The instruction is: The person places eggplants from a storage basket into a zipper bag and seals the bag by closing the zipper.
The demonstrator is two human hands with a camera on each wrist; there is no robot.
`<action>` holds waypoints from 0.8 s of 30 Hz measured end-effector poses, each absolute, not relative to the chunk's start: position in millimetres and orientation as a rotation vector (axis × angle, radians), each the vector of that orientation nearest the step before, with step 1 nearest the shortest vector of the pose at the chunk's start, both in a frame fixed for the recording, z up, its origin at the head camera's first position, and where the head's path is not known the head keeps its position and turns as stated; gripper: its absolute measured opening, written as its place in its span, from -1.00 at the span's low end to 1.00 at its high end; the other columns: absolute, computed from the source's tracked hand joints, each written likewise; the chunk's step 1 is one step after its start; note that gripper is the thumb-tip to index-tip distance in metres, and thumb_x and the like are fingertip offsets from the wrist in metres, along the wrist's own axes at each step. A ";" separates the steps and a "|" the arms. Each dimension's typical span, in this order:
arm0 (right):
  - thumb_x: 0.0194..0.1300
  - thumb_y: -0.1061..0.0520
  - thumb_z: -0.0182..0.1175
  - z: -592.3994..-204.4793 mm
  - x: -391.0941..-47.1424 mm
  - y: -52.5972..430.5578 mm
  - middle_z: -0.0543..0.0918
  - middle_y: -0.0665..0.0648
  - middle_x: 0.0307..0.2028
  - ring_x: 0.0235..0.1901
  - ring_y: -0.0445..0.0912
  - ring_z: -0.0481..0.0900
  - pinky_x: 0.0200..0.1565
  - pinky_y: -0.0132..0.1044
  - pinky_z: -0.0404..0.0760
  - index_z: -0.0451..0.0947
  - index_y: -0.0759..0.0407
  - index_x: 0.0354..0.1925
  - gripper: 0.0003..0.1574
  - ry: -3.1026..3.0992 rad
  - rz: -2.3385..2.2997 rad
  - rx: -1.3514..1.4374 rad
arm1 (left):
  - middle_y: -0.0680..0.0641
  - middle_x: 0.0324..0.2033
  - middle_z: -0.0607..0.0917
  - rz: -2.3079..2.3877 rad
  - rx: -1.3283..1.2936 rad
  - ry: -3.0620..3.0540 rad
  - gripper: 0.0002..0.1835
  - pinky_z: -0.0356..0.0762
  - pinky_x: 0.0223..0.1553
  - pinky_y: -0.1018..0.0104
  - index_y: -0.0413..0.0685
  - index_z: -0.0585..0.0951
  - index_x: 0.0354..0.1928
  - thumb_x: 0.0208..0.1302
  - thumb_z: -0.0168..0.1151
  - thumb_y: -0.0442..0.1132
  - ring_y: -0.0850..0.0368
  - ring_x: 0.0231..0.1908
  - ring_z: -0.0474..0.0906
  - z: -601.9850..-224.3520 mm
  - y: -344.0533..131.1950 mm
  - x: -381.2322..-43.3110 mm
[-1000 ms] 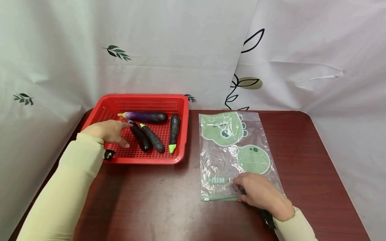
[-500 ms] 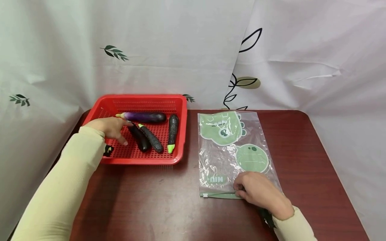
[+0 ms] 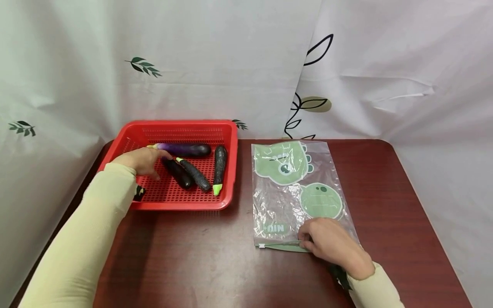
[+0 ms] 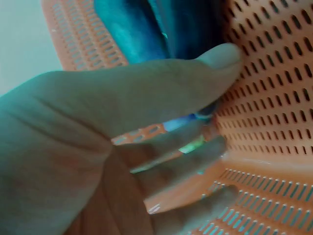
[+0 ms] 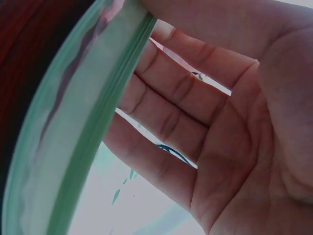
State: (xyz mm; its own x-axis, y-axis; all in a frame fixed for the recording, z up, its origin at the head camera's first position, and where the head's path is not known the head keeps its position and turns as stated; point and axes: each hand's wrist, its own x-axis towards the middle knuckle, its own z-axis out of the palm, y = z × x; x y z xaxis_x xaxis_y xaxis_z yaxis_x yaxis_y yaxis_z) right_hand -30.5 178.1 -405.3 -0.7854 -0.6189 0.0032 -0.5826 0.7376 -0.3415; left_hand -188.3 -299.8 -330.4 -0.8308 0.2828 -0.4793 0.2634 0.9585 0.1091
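Observation:
My left hand [image 3: 141, 161] reaches into the red basket [image 3: 181, 206], its fingers spread at the upper end of a glossy dark eggplant [image 3: 182, 177]. In the left wrist view, the thumb stretches across in front of two dark vegetables [image 4: 186, 29] and the other fingers are apart. Just behind lies a purple eggplant [image 3: 182, 149] with a pale end. On the right, my right hand [image 3: 331, 239] pinches the green slider strip of a clear zip bag [image 3: 273, 205]. The right wrist view shows this strip [image 5: 88, 161] lifted between thumb and fingers.
Two dark rough-skinned vegetables with light green ends, one slanted [image 3: 195, 175] and one nearer upright [image 3: 220, 169], share the basket. The brown table [image 3: 185, 261] runs in front, and a white curtain [image 3: 208, 64] with leaf prints hangs behind.
The near edge of the bag has lifted and shifted slightly away under my right hand's pinch. My left hand has moved a little at the dark eggplant, whose lower end has turned slightly right.

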 end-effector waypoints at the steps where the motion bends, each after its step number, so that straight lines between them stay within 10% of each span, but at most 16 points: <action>1: -0.08 0.12 0.36 -405.7 -30.5 178.1 0.34 -0.35 -0.65 -0.58 -0.37 0.34 -0.50 -0.35 0.39 0.42 -0.25 -0.66 -0.67 2.825 -0.498 -0.979 | -0.39 0.05 0.43 0.052 0.401 2.611 -0.27 0.39 -0.06 -0.16 -0.07 0.44 0.17 -0.14 0.49 -0.24 -0.24 -0.04 0.41 -332.2 -300.8 -189.7; 24: 0.08 0.12 0.29 -403.8 -36.3 176.9 0.25 -0.31 -0.74 -0.68 -0.35 0.26 -0.54 -0.34 0.34 0.41 -0.17 -0.68 -0.67 2.799 -0.458 -0.963 | -0.12 -0.29 0.57 0.083 0.583 2.649 -0.60 0.44 -0.15 -0.02 -0.06 0.61 -0.18 -0.17 0.45 -0.40 -0.06 -0.22 0.47 -356.2 -313.9 -201.9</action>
